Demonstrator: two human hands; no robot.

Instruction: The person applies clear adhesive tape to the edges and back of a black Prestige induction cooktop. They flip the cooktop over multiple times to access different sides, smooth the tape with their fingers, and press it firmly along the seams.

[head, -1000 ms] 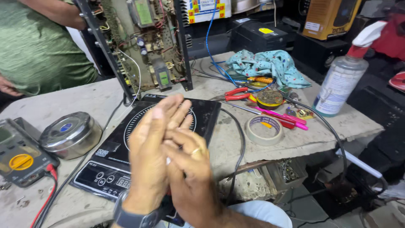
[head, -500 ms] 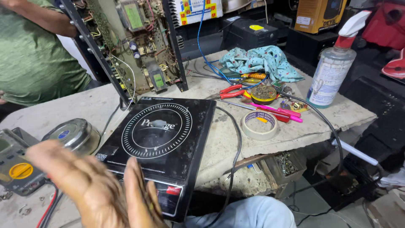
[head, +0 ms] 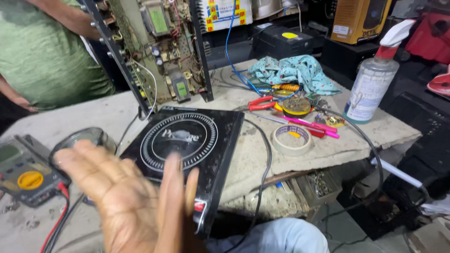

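Observation:
My left hand (head: 110, 197) fills the lower left, blurred, its palm showing and fingers spread, holding nothing. Close beside it my right hand (head: 180, 206) appears edge-on with straight fingers pointing up, also without anything in it. Both hover over the near corner of a black induction cooktop (head: 197, 136) that lies flat on the worn workbench (head: 375, 133). A yellow-dial multimeter (head: 23, 173) with red and black leads lies just left of my left hand. A round metal tin (head: 91, 137) sits behind the fingers.
An opened circuit chassis (head: 159, 51) stands upright behind the cooktop. A tape roll (head: 291, 139), red pliers (head: 262, 103), pink screwdriver (head: 311, 124), patterned cloth (head: 295, 70) and spray bottle (head: 372, 89) lie to the right. A person in a green shirt (head: 47, 51) stands at far left.
My hands were pressed together over the cooktop, then dropped to the lower left and came apart. The cooktop's glass top is now uncovered. The view has shifted slightly.

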